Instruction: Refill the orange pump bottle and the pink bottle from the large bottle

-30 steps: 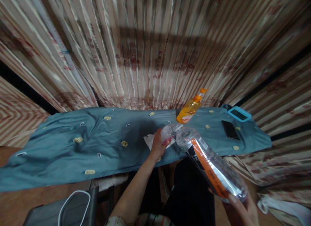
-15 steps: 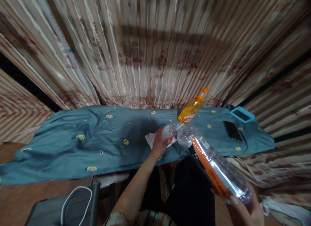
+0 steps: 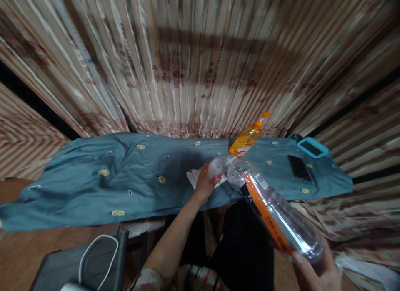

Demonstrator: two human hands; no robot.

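Observation:
My right hand (image 3: 315, 271) grips the base of a large clear plastic bottle (image 3: 275, 211) with an orange label, tilted so its neck points away from me. The neck meets a small clear container (image 3: 218, 167) that my left hand (image 3: 203, 185) holds on the blue cloth (image 3: 125, 178), over a white paper (image 3: 195, 177). An orange pump bottle (image 3: 248, 137) stands just behind them.
A black phone (image 3: 299, 168) and a device with a teal frame (image 3: 312, 147) lie on the cloth at the right. Striped curtains (image 3: 193, 61) hang behind the table. A dark case with a white cable (image 3: 93, 257) sits at the lower left.
The view has drifted slightly; the large bottle stays tilted against the small container, and both hands keep their grip.

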